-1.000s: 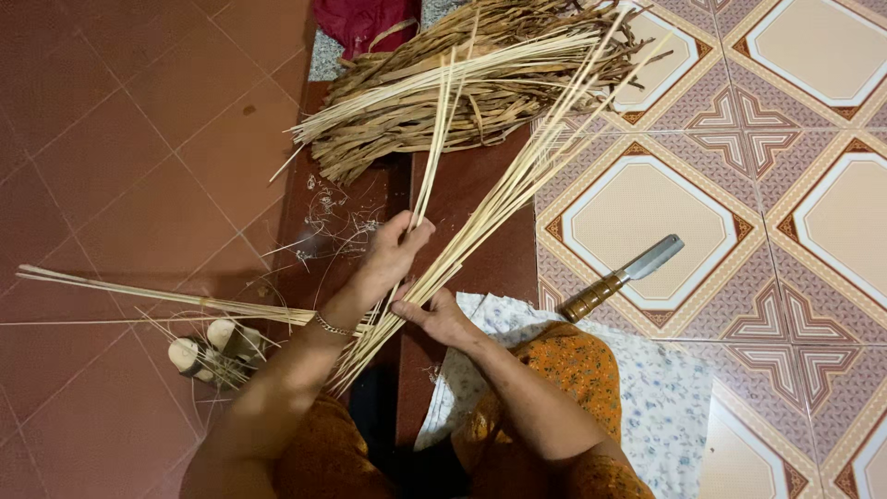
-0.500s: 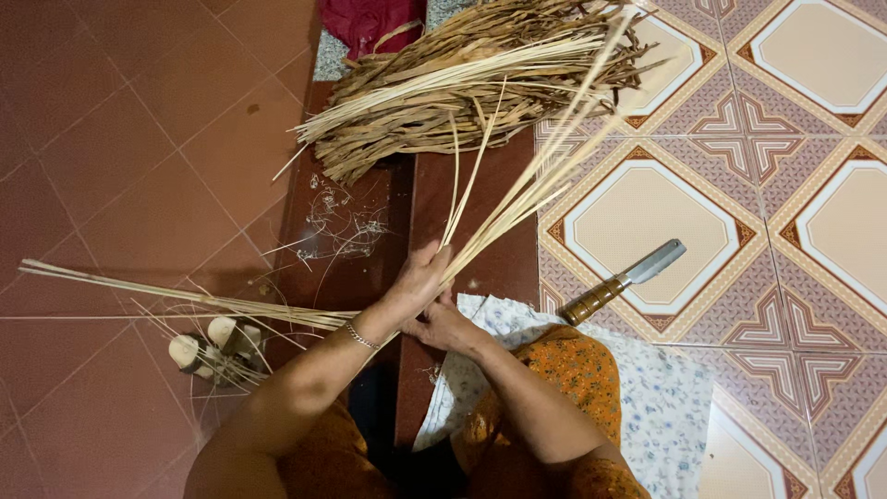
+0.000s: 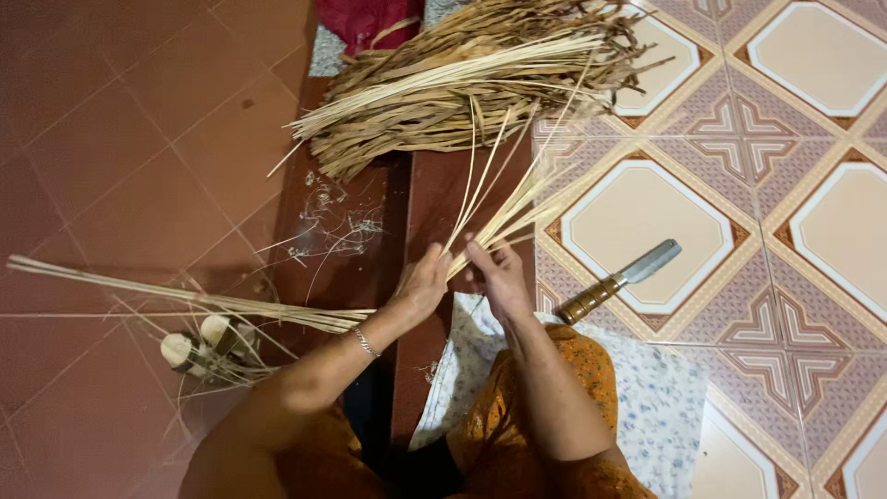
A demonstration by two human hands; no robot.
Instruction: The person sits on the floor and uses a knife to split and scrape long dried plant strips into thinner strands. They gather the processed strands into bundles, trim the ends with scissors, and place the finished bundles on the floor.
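Seated person sorting cane strips over a dark board point(image 3: 434, 199) on a tiled floor point(image 3: 647, 212). Beyond the fingertips lies the pile point(image 3: 471, 83) of pale and brown strips — the stock, well apart from both hands. Out to the left of the fingers a second sheaf point(image 3: 185, 300) lies flat, its near end passing under the left forearm; two short pegs point(image 3: 199, 342) lie just below it. To the right of the fingers, near but not touching, a knife point(image 3: 619, 282) lies with its blade pointing away. A patterned cloth point(image 3: 665, 416) covers the lap side.

The bundle point(image 3: 504, 208) in work fans up and away from the fingers. The left hand point(image 3: 423, 282) is closed around its lower end; the right hand point(image 3: 499, 273) meets it from the other side, its fingers curled onto the same strips, thumb hidden.

To do the step well, a judgement only — keep the grip low and firm with the left hand so the butts stay level, and let the right fingertips separate one strip at a time. Fanned tips are likely to tangle or snap if pulled sideways, so draw along the strip's length. Keeping the knife edge turned away from the wrist seems prudent.
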